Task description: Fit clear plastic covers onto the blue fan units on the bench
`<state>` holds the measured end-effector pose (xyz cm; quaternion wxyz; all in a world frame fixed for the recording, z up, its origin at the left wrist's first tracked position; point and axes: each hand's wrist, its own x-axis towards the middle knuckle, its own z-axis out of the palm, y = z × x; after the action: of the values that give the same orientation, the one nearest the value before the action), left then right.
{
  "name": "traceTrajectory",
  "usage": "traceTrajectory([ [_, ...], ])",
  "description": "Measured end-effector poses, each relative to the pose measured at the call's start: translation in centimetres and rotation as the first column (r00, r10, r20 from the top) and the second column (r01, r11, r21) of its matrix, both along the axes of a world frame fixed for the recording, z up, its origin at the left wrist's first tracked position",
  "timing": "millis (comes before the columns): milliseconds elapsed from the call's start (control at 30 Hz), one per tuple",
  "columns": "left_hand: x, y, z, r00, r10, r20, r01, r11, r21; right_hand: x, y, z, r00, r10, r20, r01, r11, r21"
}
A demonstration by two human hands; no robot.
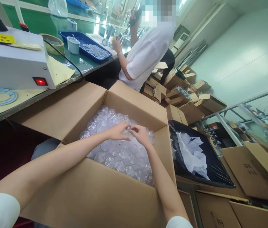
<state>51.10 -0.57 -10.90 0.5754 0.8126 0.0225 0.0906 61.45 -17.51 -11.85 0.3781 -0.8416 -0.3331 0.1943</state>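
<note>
a: hands first. your left hand (118, 130) and right hand (140, 133) are meeting over the middle of the open cardboard box (96, 193), fingers curled in and pinching at the top of the clear plastic bag (122, 148) that is filling it.

b: so how far along are you looking?

a: judging from this, the box is already full. the bag is bulging to just under the flaps, and you are gathering or working its mouth. whether you are opening or closing it, i cannot tell. the flaps are standing open, nothing is being sealed yet.

b: and the bag's contents?

a: small clear round plastic parts (124, 158), packed tight, each showing a ribbed disc face through the film. the film is looking thin and crinkly, glinting under the light.

b: around you?

a: a person in a white shirt (145, 53) is working at the green bench beyond, and a black-lined bin (210, 171) is sitting just beside the box on your right.
</note>
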Motion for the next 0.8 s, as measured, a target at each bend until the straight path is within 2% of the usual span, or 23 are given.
traceTrajectory([
  [100,0.1,-0.1,-0.3,0.999,0.040,-0.023,-0.040,0.999,0.003,-0.4,0.2,-0.1,1.000,0.017,-0.014,-0.017,1.000,-0.011],
  [200,0.5,0.7,-0.2,0.984,0.167,-0.068,-0.169,0.985,-0.031,0.3,-1.9,-1.2,1.000,0.006,-0.025,-0.009,0.993,-0.118],
  [333,1.0,1.6,-0.1,0.933,0.302,-0.196,-0.330,0.935,-0.131,-0.1,-5.6,-4.3,0.998,0.062,-0.022,-0.066,0.944,-0.323],
  [433,1.1,1.7,-0.2,0.894,0.326,-0.307,-0.390,0.904,-0.177,-1.3,-7.2,-6.5,0.992,0.123,0.027,-0.103,0.919,-0.380],
  [600,0.7,1.5,0.1,0.875,0.261,-0.408,-0.352,0.921,-0.165,-1.0,-7.7,-7.6,0.974,0.175,0.145,-0.110,0.922,-0.372],
  [800,0.3,1.1,0.5,0.908,0.196,-0.372,-0.240,0.968,-0.076,-0.5,-8.1,-7.2,0.940,0.259,0.222,-0.188,0.936,-0.297],
])
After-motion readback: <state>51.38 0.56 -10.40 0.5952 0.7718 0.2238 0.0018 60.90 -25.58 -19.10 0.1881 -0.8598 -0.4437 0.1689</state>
